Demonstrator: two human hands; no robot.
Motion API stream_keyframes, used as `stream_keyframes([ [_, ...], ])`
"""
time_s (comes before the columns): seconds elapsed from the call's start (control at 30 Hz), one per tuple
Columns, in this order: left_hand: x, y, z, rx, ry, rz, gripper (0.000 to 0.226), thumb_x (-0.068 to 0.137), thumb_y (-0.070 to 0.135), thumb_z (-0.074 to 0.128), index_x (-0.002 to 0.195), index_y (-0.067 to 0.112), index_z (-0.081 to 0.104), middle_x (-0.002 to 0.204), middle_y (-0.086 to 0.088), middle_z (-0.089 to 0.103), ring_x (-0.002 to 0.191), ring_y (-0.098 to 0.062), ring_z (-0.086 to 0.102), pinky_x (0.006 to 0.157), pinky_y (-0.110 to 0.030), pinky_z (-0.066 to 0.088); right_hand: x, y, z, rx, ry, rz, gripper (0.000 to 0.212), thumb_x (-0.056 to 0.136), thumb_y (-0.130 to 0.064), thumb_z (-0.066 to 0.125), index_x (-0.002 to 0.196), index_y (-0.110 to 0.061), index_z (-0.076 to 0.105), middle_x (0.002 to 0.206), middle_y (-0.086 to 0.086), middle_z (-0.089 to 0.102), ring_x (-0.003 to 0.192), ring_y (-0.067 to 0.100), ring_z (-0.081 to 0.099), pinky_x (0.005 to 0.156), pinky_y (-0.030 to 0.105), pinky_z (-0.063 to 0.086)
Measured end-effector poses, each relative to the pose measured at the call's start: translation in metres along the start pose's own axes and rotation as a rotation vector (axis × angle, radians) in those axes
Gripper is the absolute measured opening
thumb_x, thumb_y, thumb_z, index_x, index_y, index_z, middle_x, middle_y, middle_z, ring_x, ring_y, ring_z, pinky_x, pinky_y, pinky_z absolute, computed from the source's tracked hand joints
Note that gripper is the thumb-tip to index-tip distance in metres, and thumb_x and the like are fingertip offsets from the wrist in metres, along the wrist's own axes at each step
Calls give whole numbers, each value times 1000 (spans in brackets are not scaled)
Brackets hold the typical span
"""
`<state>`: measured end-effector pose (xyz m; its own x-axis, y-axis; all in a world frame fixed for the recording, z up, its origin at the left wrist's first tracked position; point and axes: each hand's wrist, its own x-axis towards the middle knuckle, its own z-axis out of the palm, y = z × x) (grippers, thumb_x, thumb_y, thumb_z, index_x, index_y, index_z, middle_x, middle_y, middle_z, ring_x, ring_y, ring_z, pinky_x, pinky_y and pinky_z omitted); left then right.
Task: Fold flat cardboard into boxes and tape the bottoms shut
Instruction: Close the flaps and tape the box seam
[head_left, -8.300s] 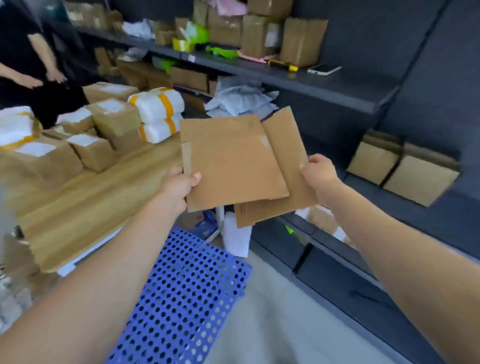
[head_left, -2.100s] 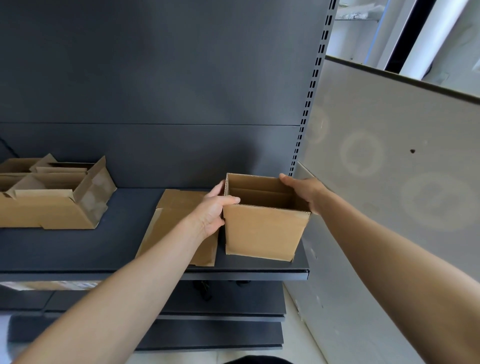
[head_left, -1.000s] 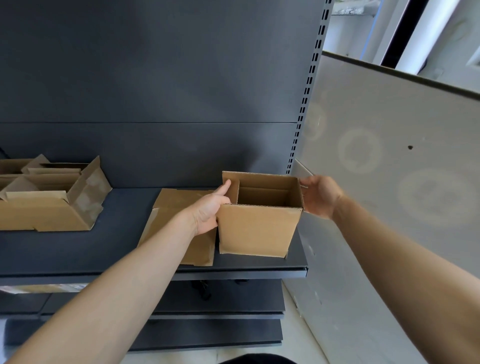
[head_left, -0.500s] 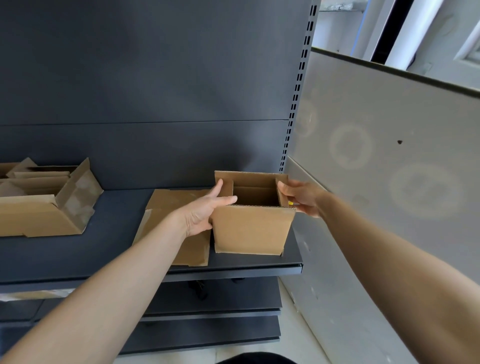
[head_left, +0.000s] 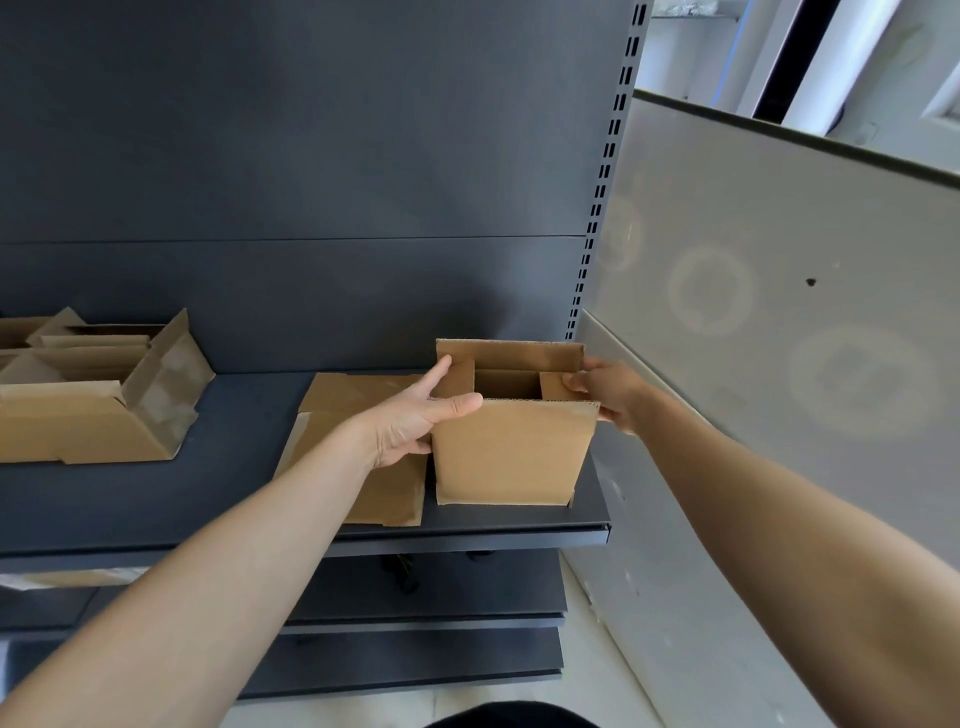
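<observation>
**A:** What was cut off or hard to read, starting closest?

**B:** Both forearms entered from the bottom corners, elbows out of frame. A dark shape at the bottom edge was too cropped to identify. The lower shelves sat in shadow, with small dark objects on them I couldn't make out.

**A:** And the box?

**B:** The box stood upright at the right end of the shelf, close to its front edge. Its mouth faced up and its long axis ran left to right along the shelf. The bottom was hidden, so I couldn't tell whether it was taped. Two short flaps leaned inward at the mouth.

**A:** The hands?

**B:** The left hand braced the box's near left corner. Its thumb lay straight along the front wall's top edge, its forefinger pointed up the left flap, and its other fingers, partly hidden, rested against the side, so it was pressing, not clenched. The right hand pinched the right wall, thumb inside on the flap and fingers wrapped round the outside corner.

**A:** Further back?

**B:** Flat cardboard lay just left of the box, partly under the left wrist. Open boxes sat well apart at the left, cropped by the frame. Behind stood the dark back panel and a slotted upright, with a grey board to the right.
</observation>
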<state>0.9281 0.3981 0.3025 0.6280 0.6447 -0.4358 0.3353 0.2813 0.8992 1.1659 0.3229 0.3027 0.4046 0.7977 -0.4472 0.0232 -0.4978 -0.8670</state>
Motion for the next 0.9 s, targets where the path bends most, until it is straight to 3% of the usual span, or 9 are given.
stream_keyframes([
  [0.13,3,0,5,52,52,22,83,83,42,66,147,42,13,133,12,29,122,-19,34,106,-54,29,-4,0,-5,164,-88,59,34,93,-30,56,123,-14,58,112,10,66,88,19,64,80,31,52],
  [0.27,7,-2,12,158,184,83,70,86,34,68,140,35,24,141,7,31,123,-22,37,98,-44,38,-4,-4,-9,187,-128,71,57,85,-67,49,118,-22,61,111,6,67,100,23,66,87,36,53],
  [0.33,11,-6,17,221,293,166,71,85,23,70,138,28,24,143,5,31,125,-19,36,97,-33,36,-2,-4,-7,164,-103,89,68,81,-74,47,123,-21,57,116,5,64,104,24,64,84,37,52],
  [0.47,15,-5,19,211,364,216,98,80,12,75,146,32,5,133,3,33,118,-16,37,95,-28,34,-1,-6,-3,156,-51,107,58,88,-62,50,124,-18,52,115,5,59,103,26,60,76,36,51],
  [0.53,15,-3,18,235,339,209,99,80,12,75,146,39,7,130,2,29,115,-16,36,93,-29,37,-1,-7,-4,163,-69,111,53,88,-57,54,124,-17,54,117,8,61,104,28,62,77,37,53],
  [0.6,15,-3,16,259,328,204,83,80,16,75,139,43,23,129,-1,26,115,-18,36,92,-30,39,0,-6,-7,182,-104,108,45,90,-50,57,119,-16,58,115,8,63,103,26,63,77,36,54],
  [0.73,17,-8,16,290,397,231,47,79,21,77,115,31,49,123,-1,29,112,-19,37,94,-29,38,2,4,-11,186,-163,81,29,92,-26,61,119,-16,61,119,6,63,100,19,60,78,29,50],
  [0.9,22,-7,11,300,362,220,27,78,20,78,101,20,62,123,0,32,113,-17,37,98,-29,38,9,7,-9,109,-157,72,36,90,-5,61,121,-24,61,124,1,62,111,19,58,88,30,48],
])
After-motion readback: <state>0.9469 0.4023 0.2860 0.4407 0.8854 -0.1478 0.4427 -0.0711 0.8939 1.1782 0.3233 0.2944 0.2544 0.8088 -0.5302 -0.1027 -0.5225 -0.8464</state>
